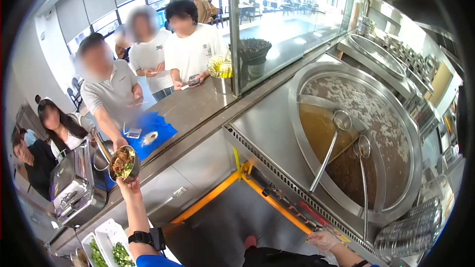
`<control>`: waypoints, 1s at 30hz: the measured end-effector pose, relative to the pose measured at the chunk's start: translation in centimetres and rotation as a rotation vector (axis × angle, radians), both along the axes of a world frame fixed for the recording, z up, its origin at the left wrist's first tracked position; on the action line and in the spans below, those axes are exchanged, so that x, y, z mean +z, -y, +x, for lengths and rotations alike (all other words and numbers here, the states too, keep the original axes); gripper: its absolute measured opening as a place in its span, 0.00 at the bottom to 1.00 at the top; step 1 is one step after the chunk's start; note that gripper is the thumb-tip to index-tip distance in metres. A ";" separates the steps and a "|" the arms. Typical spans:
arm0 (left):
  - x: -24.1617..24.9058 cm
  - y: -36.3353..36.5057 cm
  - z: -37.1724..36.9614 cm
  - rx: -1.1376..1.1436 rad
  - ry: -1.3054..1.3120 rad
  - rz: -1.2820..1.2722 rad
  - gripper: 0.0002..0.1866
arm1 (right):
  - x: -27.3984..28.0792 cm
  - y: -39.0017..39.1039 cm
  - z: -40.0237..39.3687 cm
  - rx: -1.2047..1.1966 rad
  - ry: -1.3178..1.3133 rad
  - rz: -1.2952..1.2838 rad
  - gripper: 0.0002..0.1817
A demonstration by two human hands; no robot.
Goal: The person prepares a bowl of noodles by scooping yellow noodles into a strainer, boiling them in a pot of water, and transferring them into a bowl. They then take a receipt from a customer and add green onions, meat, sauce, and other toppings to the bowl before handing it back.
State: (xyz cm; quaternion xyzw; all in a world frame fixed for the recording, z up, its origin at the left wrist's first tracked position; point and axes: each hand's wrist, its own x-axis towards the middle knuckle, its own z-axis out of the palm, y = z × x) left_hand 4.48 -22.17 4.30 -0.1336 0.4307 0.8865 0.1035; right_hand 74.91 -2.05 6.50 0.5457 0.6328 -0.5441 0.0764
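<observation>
My left hand (129, 187) reaches out over the counter edge, its fingers under and against a metal bowl (124, 164) of food with brown meat and green pieces. A person's hand (119, 143) across the counter touches the far rim of the same bowl. My right hand (324, 241), in a clear plastic glove, is low at the right beside the front edge of the stove. Its fingers are bent near the yellow rail, and whether they hold anything is too small to tell.
Right of me is a large round pot (356, 207) of broth with two ladles (326, 160). Stacked metal bowls (410, 230) stand lower right. White tubs (111, 232) of chopped greens are lower left, near a chafing dish (74, 178). Several people stand beyond the counter (198, 113).
</observation>
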 end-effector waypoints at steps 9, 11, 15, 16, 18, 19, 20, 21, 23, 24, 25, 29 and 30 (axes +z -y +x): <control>-1.6 -1.7 -3.2 0.006 -0.008 0.015 0.30 | -3.0 0.1 2.6 0.122 0.065 0.114 0.14; -0.6 -3.6 -3.5 0.023 0.040 0.009 0.34 | -3.7 0.8 3.8 0.144 0.087 0.148 0.13; 2.4 -7.3 0.9 -0.101 0.034 -0.024 0.42 | -2.9 2.4 5.5 0.207 0.183 0.213 0.16; 2.5 -7.8 2.8 -0.203 0.028 -0.045 0.42 | -3.1 3.2 6.4 0.224 0.215 0.234 0.18; 2.8 -9.4 8.0 -0.432 0.010 -0.118 0.40 | -3.5 5.3 8.6 0.211 0.223 0.347 0.18; 3.0 -9.9 11.5 -0.569 -0.002 -0.171 0.38 | -2.9 6.5 9.2 0.223 0.220 0.359 0.18; 3.1 -10.4 15.3 -0.700 -0.068 -0.223 0.36 | -2.4 6.9 9.9 0.206 0.216 0.368 0.18; 3.3 -10.6 19.3 -0.848 -0.137 -0.265 0.35 | -2.0 7.2 10.4 0.247 0.346 0.286 0.19; 3.9 -10.7 28.6 -1.063 -0.156 -0.400 0.23 | -2.6 9.6 13.4 0.022 0.214 0.275 0.21; 1.5 -9.6 36.4 -1.380 -0.220 -0.380 0.18 | -4.3 13.5 17.2 -0.150 0.217 0.212 0.22; -0.7 -8.7 39.1 -1.446 -0.150 -0.491 0.16 | -5.6 15.5 18.9 -0.214 0.217 0.252 0.21; 2.8 -5.6 57.8 -2.002 -0.309 -0.588 0.23 | -3.7 25.0 27.8 -0.709 0.081 0.124 0.13; 0.7 -5.8 61.1 -2.064 -0.399 -0.528 0.19 | -7.0 27.7 30.5 -0.788 0.080 0.130 0.14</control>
